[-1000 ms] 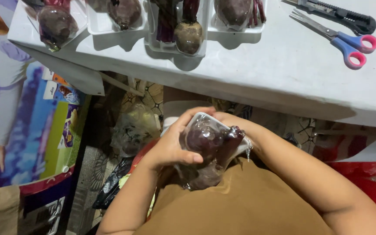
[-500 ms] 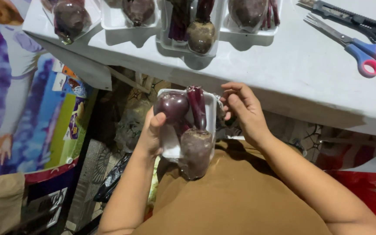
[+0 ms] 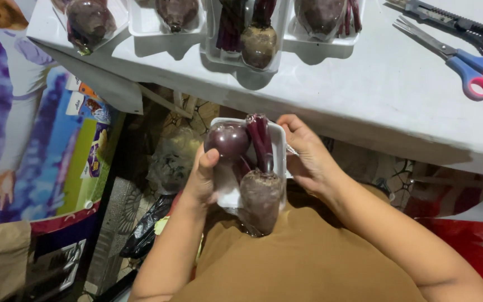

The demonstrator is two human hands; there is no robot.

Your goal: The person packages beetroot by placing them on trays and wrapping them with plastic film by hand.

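While the white foam tray (image 3: 227, 193) of two beetroots (image 3: 259, 197) sits against the lap below the table edge, its film looks stretched over but not yet tucked. The left hand (image 3: 203, 180) clamps its left side; the right hand (image 3: 307, 157) pinches film at its right rim. Beyond, four finished trays (image 3: 251, 66) line the white table (image 3: 364, 100).

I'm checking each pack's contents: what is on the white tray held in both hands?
On the white tray lie a round beet and a longer beet with red stems. The left hand and the beets cover most of the tray's surface.
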